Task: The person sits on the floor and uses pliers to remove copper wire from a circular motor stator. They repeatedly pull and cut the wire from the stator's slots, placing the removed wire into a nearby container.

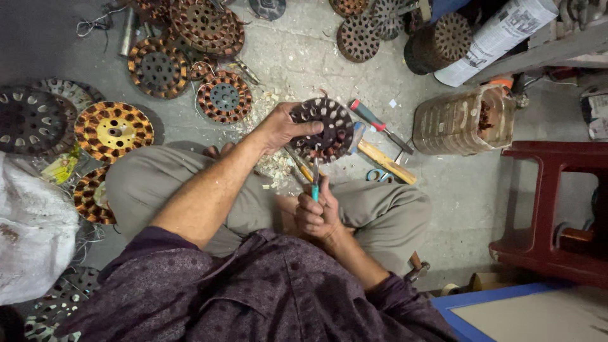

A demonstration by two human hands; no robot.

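Concrete floor (pixel 297 57) is carrying scattered stators; left hand (pixel 278 126) is gripping, steadying a stator (pixel 326 126) while right hand (pixel 316 212), fingers clenched, is working pliers (pixel 315 180).

The grey concrete floor (pixel 297 57) carries everything here. Round wound motor stators lie flat on it in a loose scatter: a yellow-and-copper one (pixel 114 131) at the left, a dark bare one (pixel 28 120) just beside it, a copper one (pixel 224 97) near the middle, and a stack of copper ones (pixel 206 25) at the top. Pale scraps and shavings (pixel 272 168) litter the concrete near the seated person's knee. To the right lie a red-handled screwdriver (pixel 379 125), a wooden-handled hammer (pixel 383 159) and blue-handled scissors (pixel 377 175), close together. Farther right a clear plastic jar (pixel 462 120) lies on its side, beside a dark red stool (pixel 551 209).
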